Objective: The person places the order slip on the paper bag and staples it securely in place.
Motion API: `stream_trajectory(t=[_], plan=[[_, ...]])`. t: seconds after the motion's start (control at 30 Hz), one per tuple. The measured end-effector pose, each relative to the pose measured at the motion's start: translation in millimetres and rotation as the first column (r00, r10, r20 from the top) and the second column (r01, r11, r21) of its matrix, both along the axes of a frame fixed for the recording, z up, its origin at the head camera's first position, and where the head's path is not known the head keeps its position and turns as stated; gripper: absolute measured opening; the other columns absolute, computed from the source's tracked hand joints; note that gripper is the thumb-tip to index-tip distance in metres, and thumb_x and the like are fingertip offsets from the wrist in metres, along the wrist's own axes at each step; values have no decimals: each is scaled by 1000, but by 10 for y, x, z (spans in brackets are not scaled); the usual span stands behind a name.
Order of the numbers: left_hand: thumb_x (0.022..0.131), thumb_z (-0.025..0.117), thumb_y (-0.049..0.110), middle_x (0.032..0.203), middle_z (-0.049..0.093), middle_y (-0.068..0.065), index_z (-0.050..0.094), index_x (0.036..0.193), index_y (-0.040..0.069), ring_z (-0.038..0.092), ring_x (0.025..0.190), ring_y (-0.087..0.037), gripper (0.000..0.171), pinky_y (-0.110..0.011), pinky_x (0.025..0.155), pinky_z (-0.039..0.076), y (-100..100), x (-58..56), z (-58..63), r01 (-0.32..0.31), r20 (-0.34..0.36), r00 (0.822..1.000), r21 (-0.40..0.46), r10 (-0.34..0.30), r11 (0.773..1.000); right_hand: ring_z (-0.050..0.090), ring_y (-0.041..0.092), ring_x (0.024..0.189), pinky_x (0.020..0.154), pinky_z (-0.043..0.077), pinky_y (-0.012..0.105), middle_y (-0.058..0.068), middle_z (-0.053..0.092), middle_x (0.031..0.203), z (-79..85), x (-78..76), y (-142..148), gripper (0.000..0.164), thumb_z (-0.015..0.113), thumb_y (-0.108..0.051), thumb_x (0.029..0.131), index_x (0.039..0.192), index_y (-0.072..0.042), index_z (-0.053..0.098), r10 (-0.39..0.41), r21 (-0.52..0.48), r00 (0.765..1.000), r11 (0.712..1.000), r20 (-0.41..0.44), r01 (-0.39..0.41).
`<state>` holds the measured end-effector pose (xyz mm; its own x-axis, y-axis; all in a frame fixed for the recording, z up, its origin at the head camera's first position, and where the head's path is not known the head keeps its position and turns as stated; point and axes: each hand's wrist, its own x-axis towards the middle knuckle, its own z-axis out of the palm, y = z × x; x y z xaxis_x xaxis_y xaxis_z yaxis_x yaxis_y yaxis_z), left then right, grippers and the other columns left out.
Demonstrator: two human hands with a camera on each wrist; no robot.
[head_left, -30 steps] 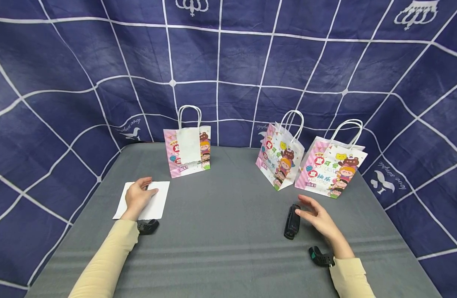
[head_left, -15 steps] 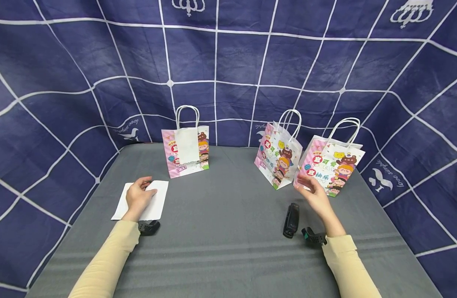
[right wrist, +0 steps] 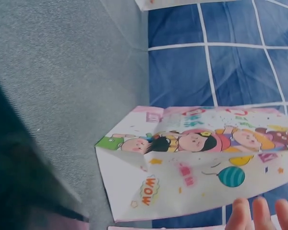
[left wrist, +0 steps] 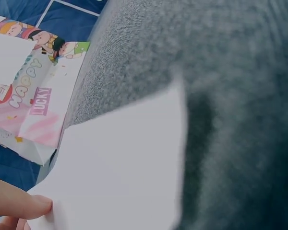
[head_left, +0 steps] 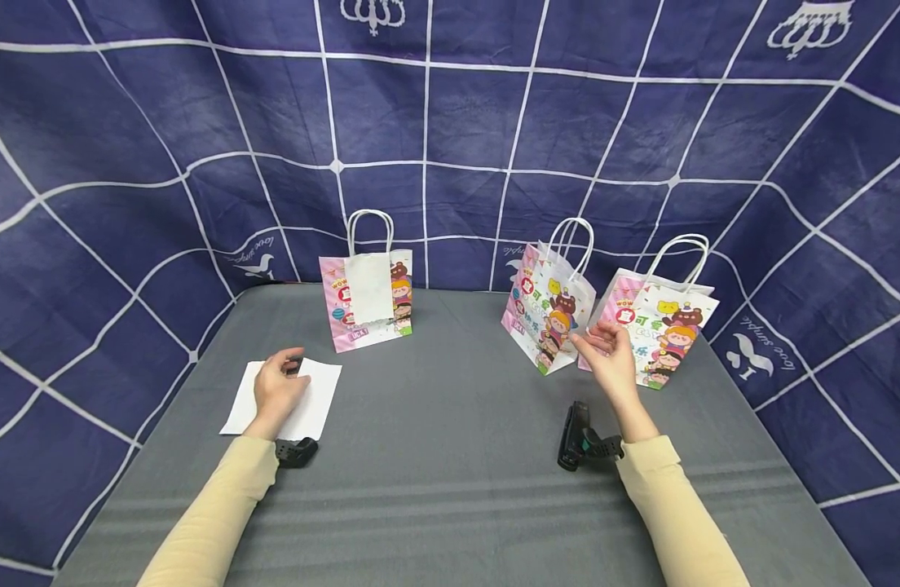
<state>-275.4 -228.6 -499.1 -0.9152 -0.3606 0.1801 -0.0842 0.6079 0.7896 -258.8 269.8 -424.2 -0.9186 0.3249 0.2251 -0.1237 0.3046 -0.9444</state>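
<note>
At the left, my left hand [head_left: 277, 393] pinches the edge of a white paper sheet [head_left: 319, 395] between thumb and fingers. The left wrist view shows that sheet [left wrist: 129, 167] with one corner raised off the cloth. My right hand [head_left: 611, 363] reaches in front of two printed paper gift bags, the middle bag [head_left: 541, 306] and the right bag [head_left: 670, 330]. Its fingers are loosely bent and hold nothing. Whether they touch the middle bag, I cannot tell. Beside the right wrist lies a black stapler-like object [head_left: 571, 432], partly covered by the wrist strap.
Another gift bag [head_left: 338, 302] stands at the back left, with a white paper piece [head_left: 371, 287] on its front. Grey cloth [head_left: 450, 424] covers the table. A blue curtain with white lines [head_left: 465, 114] hangs behind and along the sides.
The right hand has moved away from the black stapler-like object, forward and leftward to the middle bag. My left hand has shifted slightly right with the sheet.
</note>
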Motion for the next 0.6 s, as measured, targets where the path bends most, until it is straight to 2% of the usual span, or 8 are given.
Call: stream_trajectory(t=[0.13,0.27,0.4,0.5,0.6], plan=[[73,65,-3,112,62,-20,59,121,3,61,94,-33,48,-38,77,44,1,14,10,4,6,1000,22,-4,1000,54,19,99,73,44,10,20,50,120,15,-41,-24,62,73,-17,83,131,3,39,-52,21,999,998,-8,52],[76,64,-4,112,64,-17,60,119,2,61,92,-28,44,-24,73,42,-1,22,11,21,-21,1000,37,-20,999,55,27,102,76,44,19,19,49,122,31,-82,-43,64,75,-21,81,134,-3,44,-90,74,994,993,-60,94],[80,64,-3,105,67,-18,61,117,1,57,78,-4,38,-10,66,38,1,21,7,15,-60,998,57,-12,998,53,31,104,82,42,32,19,48,120,57,-132,-90,59,76,-17,78,130,-3,51,-122,96,981,986,-154,138],[82,64,0,100,67,-18,62,115,0,47,69,11,33,-8,65,38,6,24,9,9,-98,995,68,-2,998,51,31,105,80,41,28,19,49,119,65,-171,-127,54,76,-14,78,126,0,53,-143,97,971,982,-193,164],[84,63,2,98,67,-18,63,112,0,45,68,13,28,-7,65,38,10,30,8,5,-127,992,78,5,997,50,30,107,78,41,25,18,50,120,75,-202,-153,51,75,-14,80,124,1,54,-152,89,969,981,-194,172]])
